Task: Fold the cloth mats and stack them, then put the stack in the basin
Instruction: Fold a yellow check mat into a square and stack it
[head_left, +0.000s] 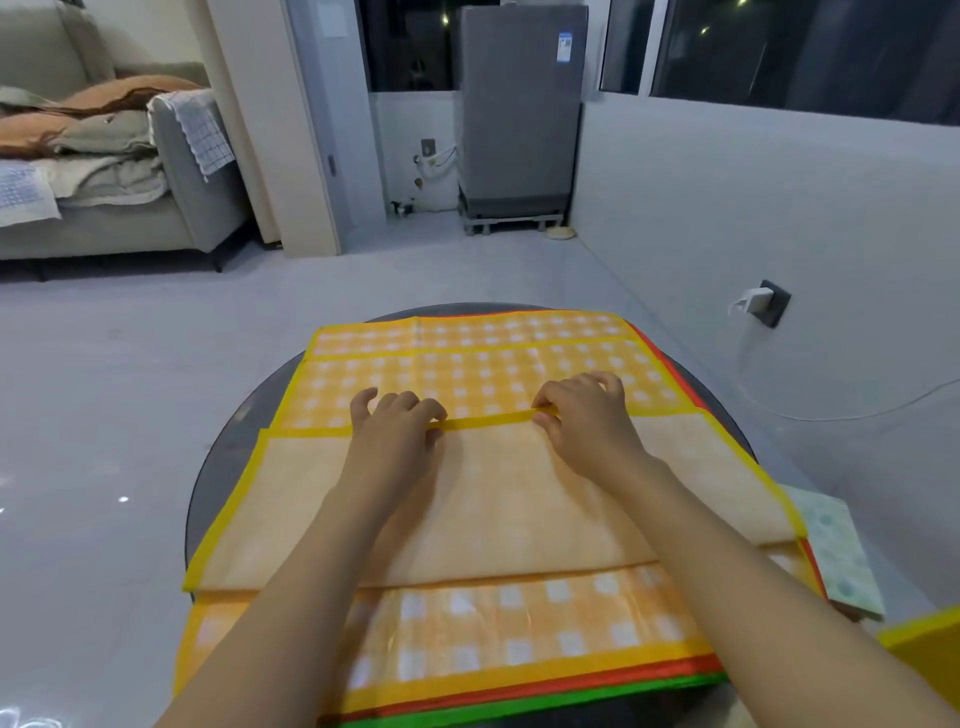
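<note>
head view: a round dark counter (218, 467) carries a pile of cloth mats spread flat, and both hands work on the top mat (467, 374), orange with white checks and a yellow border. its near part is folded over so the pale underside (509, 499) faces up across the middle of the counter, with the folded border running left to right. the left hand (395, 431) and the right hand (587, 421) are side by side, apart from each other, each with fingers curled and pinching that yellow border (488, 421) between thumb and fingertips; both forearms reach in from the near edge. under it another orange checked mat (519, 639) shows toward the near edge, and below that a red edge (519, 688) and a green edge (545, 701) of further mats peek out. the red edge also shows along the right side. at the right edge of the counter a pale green dotted cloth (841, 551) lies partly under the pile. a yellow shape (924, 649) cuts into the near right corner of the view; what it is cannot be told. beyond the counter is a grey floor (130, 364), a sofa (104, 208) with bedding at far left, and a grey appliance (519, 114) by the window.
</note>
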